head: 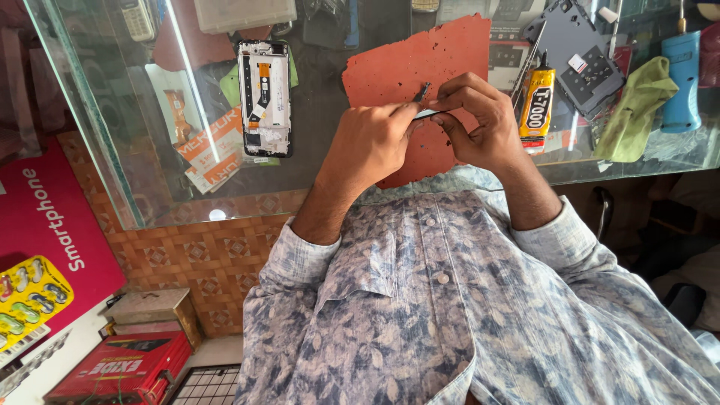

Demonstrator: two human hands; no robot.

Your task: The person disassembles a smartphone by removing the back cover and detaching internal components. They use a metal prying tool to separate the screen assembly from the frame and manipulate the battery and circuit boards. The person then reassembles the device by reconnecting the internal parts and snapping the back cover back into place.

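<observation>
Both my hands meet over a red-brown mat (390, 67) on a glass counter (112, 150). My left hand (371, 142) and my right hand (476, 120) pinch a small thin dark part (429, 113) between their fingertips. A little dark piece (422, 92) sticks up just above the fingers. An opened phone frame (264, 97) with its insides showing lies on the glass to the left of the mat.
A yellow glue tube (537, 105) lies right of my hands. Behind it is a dark phone back panel (577, 56), then a green cloth (637, 109) and a blue tool (684, 79). Boxes (120, 367) and a red sign (45, 217) sit lower left.
</observation>
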